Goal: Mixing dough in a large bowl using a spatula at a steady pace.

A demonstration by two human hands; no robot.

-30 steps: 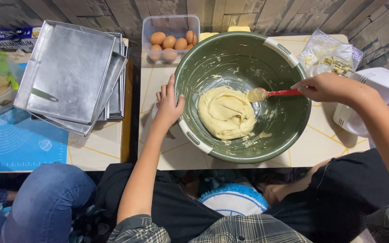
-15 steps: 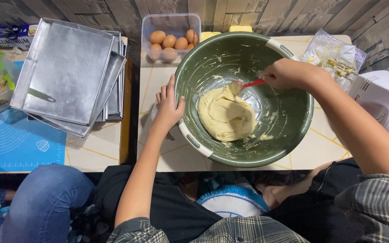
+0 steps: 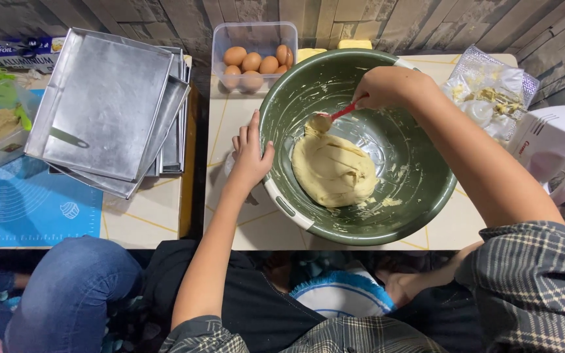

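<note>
A stack of silver trays [image 3: 109, 104] is seen at the left of the bench [image 3: 158, 216]. The green bowl's [image 3: 420, 196] rim is pressed by the flat, open left hand [image 3: 251, 155]. The red spatula [image 3: 335, 116] is clamped in the right hand [image 3: 387, 88], which has been moved left across the yellow dough [image 3: 333, 170] since earlier.

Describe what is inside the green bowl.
Inside the green bowl: pale dough, smears, and a red spatula held by the right hand. The bowl's bottom under the dough is hidden.
</note>
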